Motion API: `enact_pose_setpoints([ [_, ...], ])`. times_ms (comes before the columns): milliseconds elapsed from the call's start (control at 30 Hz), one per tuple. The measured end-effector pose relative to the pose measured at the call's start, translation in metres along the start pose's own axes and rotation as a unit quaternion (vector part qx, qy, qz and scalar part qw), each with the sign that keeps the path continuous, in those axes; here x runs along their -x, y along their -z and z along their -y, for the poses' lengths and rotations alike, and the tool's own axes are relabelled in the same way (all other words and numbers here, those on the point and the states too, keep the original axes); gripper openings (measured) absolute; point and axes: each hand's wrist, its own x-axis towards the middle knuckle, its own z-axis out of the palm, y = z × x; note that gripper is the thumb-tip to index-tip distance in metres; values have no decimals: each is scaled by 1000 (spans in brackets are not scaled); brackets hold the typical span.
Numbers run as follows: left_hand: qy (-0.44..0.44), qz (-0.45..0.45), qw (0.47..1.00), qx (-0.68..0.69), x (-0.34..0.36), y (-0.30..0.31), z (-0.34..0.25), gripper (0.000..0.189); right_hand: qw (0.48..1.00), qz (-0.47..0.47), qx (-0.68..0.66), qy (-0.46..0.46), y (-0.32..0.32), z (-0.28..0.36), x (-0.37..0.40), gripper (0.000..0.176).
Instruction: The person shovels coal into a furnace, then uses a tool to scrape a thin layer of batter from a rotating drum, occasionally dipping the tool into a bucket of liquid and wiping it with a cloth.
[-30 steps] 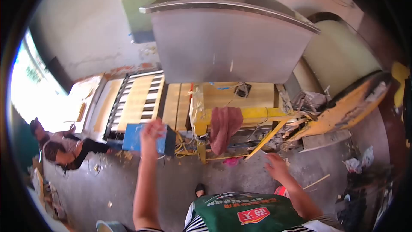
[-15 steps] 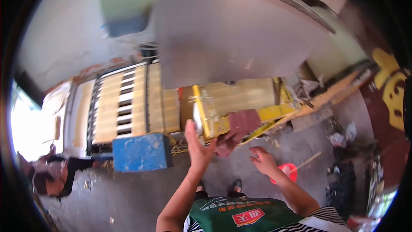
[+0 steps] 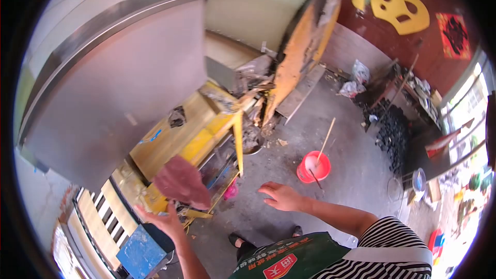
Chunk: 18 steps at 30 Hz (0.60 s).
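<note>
My left hand [image 3: 164, 222] is open, its fingers apart, just below a maroon cloth [image 3: 182, 182]. The thumb points up toward the cloth's lower edge. That cloth drapes over the side of a yellow metal frame [image 3: 199, 137]. Over the grey floor to the right, my right hand [image 3: 279, 196] is held out with loosely stretched fingers and nothing in it. Beyond it stands a red bucket [image 3: 301, 174] with whitish contents, a long wooden stick [image 3: 326, 138] leaning out of it.
A large metal hood [image 3: 119, 93] hangs over the frame. By my left hand sits a blue box [image 3: 141, 253] beside a slatted conveyor [image 3: 98, 222]. Black coal [image 3: 391, 139] is heaped on the floor at right, near plastic bags [image 3: 360, 72].
My view has swung to the right, bringing the bucket, coal heap and red wall further in. The person at the left has left the view. Both hands stay empty.
</note>
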Motion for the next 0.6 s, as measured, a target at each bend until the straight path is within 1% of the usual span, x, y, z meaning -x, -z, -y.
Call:
enact_pose_setpoints([
  [33,-23,-13,999,-37,4,-2,3,96,1000,-23,1,11,11,-13,17,33],
  [67,-44,-31,999,-3,15,-9,25,90,999,-46,2,22,21,-29,36,33],
  [100,28,-36,996,74,26,-13,31,83,998,-57,-4,13,32,-48,61,33],
  [167,130,-52,986,90,57,-17,4,79,996,-65,26,-52,61,-97,126,33],
  [200,144,-54,983,97,76,-21,6,79,995,-77,19,-57,76,-127,163,33],
  [233,156,-50,981,103,99,-31,11,79,989,-110,28,-92,87,-158,205,33],
  [267,161,-51,981,99,122,-43,3,79,980,-144,35,-136,94,-179,246,33],
  [300,182,-35,982,29,148,-60,4,78,972,-163,26,-167,107,-190,281,33],
  [333,182,-13,982,-47,174,-85,12,75,958,-157,21,-241,131,-197,321,32],
  [367,256,23,964,66,207,-97,-76,73,939,-149,19,-310,153,-205,361,32],
  [400,266,58,960,63,237,-133,-94,71,926,-155,10,-345,168,-218,398,30],
  [467,302,161,937,66,290,-191,-149,67,906,-191,12,-378,192,-244,462,30],
  [500,271,203,926,169,313,-226,-166,68,895,-216,7,-390,202,-258,484,30],
  [567,195,264,920,216,348,-277,-241,71,879,-257,1,-402,223,-285,517,30],
  [600,184,276,917,221,358,-298,-281,71,868,-284,-1,-407,233,-300,531,30],
])
